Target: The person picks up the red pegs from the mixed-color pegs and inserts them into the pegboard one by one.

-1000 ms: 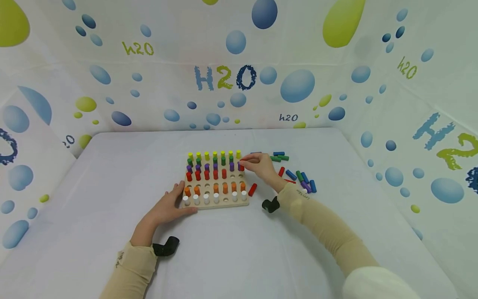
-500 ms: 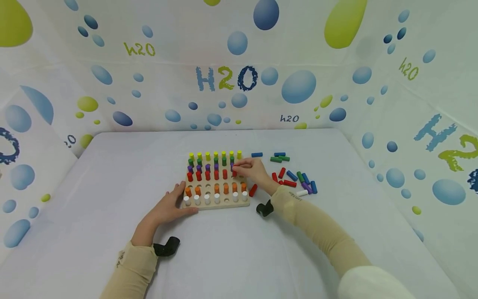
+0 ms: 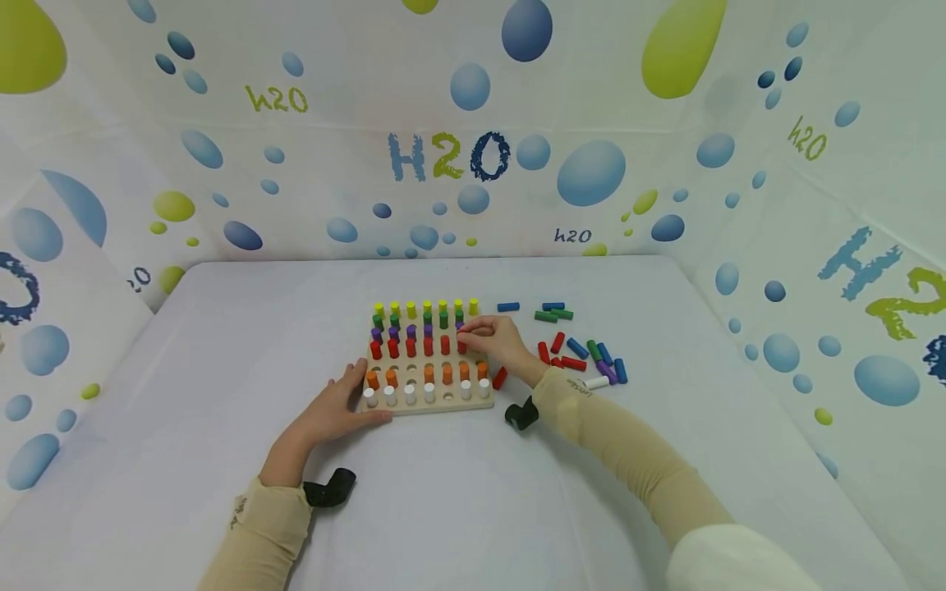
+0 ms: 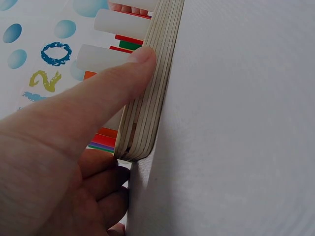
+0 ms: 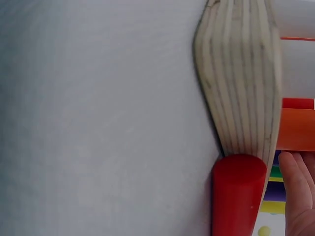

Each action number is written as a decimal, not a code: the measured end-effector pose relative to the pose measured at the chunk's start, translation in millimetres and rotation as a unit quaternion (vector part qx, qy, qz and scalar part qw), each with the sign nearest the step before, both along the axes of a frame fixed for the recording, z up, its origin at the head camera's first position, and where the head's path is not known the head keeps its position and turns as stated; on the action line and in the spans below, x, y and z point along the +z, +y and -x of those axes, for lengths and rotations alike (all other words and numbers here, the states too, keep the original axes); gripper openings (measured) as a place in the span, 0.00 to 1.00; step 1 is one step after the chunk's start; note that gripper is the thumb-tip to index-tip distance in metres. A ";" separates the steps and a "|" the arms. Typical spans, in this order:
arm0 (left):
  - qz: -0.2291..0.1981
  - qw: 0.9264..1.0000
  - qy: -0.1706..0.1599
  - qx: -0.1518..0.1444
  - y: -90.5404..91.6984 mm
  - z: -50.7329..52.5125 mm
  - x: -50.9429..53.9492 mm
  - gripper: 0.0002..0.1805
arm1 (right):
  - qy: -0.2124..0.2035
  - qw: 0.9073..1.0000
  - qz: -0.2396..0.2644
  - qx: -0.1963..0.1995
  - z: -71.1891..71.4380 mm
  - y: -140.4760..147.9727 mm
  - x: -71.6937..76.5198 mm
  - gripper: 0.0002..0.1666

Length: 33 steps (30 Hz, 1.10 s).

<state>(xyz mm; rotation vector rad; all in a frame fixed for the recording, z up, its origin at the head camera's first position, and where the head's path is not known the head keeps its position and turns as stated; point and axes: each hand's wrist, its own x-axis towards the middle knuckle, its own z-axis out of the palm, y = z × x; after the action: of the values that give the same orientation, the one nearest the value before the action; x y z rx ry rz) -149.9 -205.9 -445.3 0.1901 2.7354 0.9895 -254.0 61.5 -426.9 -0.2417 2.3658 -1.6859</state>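
A wooden pegboard point(image 3: 414, 402) lies on the table with rows of yellow, green, purple, red, orange and white pegs standing in it. My left hand point(image 3: 332, 408) grips its near left corner; in the left wrist view the thumb point(image 4: 140, 61) lies on the board's front edge and the fingers bend at its left side. Over the right part of the red row, my right hand point(image 3: 502, 343) pinches a red peg point(image 3: 461, 346) between thumb and fingertips. That peg stands upright in line with the other red pegs; its lower end is too small to make out.
Right of the board lie loose pegs: several red, blue and green ones, a purple peg point(image 3: 606, 372) and a white peg point(image 3: 595, 382). One red peg point(image 5: 238, 196) lies close beside the board's right edge. A printed curtain point(image 3: 325, 180) rises behind the table.
My right hand has carried the red peg leftward from the board's right edge to the red row, then lowered it slightly. The left hand stays at the corner.
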 end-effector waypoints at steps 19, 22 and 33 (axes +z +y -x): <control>0.003 1.000 -0.003 -0.001 0.5 0.1 1.1 0.60 | -0.025 0.999 -0.035 -0.019 -1.4 -4.0 0.3 0.13; 0.005 1.000 -0.001 0.000 0.5 0.1 0.8 0.60 | -0.025 0.999 -0.036 -0.021 -1.7 -4.2 1.0 0.13; 0.003 1.000 -0.006 0.001 1.3 -0.8 3.6 0.59 | -0.001 0.999 -0.039 -0.016 -1.5 7.8 10.0 0.15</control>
<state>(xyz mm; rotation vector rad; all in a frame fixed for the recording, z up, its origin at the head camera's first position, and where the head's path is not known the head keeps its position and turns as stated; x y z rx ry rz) -149.1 -204.6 -441.7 0.1804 2.7276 0.9781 -252.4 69.4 -416.9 -0.1911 2.4403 -1.6037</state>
